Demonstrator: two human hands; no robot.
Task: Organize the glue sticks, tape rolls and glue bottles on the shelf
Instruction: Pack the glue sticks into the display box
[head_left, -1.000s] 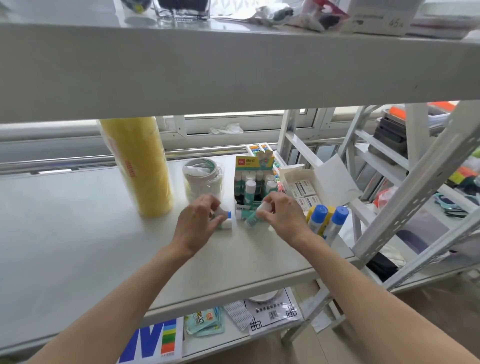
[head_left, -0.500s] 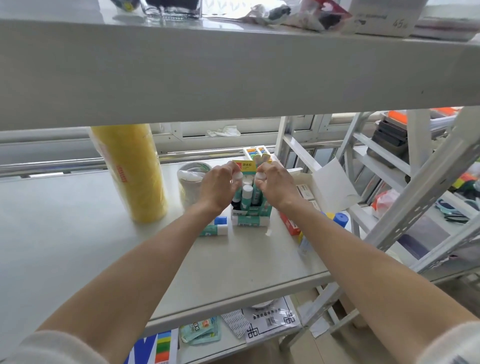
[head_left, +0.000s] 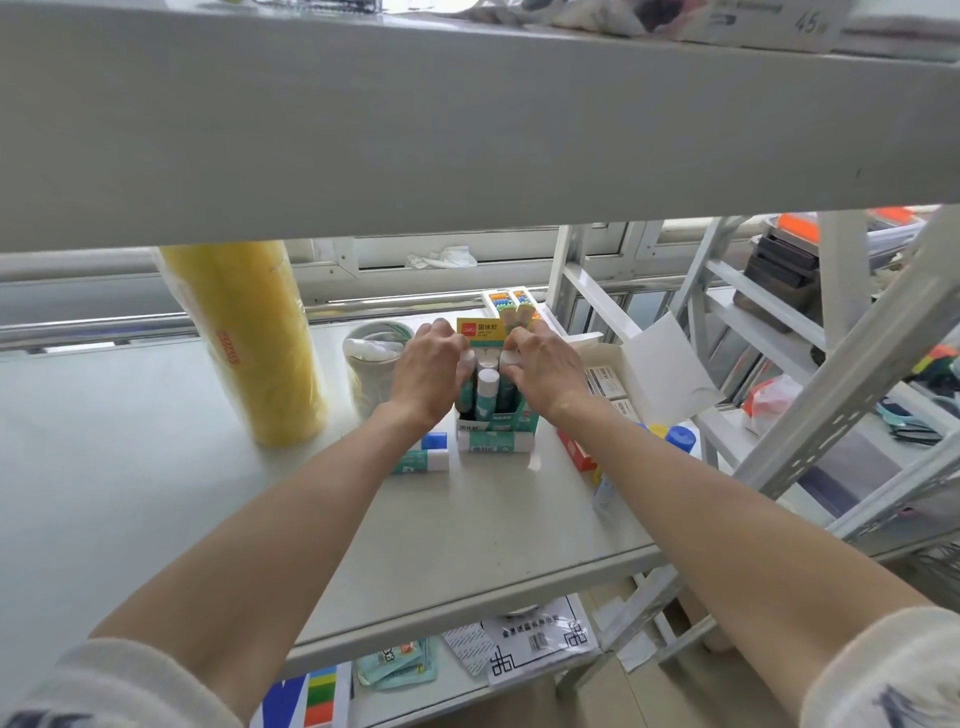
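A green and yellow display box (head_left: 496, 422) of upright glue sticks stands mid-shelf. My left hand (head_left: 428, 371) and my right hand (head_left: 540, 374) are both over its top, each pinching a white-capped glue stick down among the others. One standing stick (head_left: 487, 391) shows between my hands. Two loose glue sticks lie in front of the box: one (head_left: 496, 441) along its base and one (head_left: 421, 460) to the left, with a blue-capped one (head_left: 434, 440) behind it. Tape rolls (head_left: 371, 364) sit left of the box. Blue-capped glue bottles (head_left: 678, 439) show right of my right forearm.
A tall yellow film roll (head_left: 249, 343) stands at the left. An open white carton (head_left: 631, 379) of small boxes is to the right, a red box (head_left: 576, 452) beside my right forearm. The upper shelf board (head_left: 467, 130) hangs overhead; slanted rack struts (head_left: 852, 395) run at right.
Both hands lifted glue sticks from the shelf surface in front of the box and carried them back and up to the box top. They now press them in among the standing sticks.
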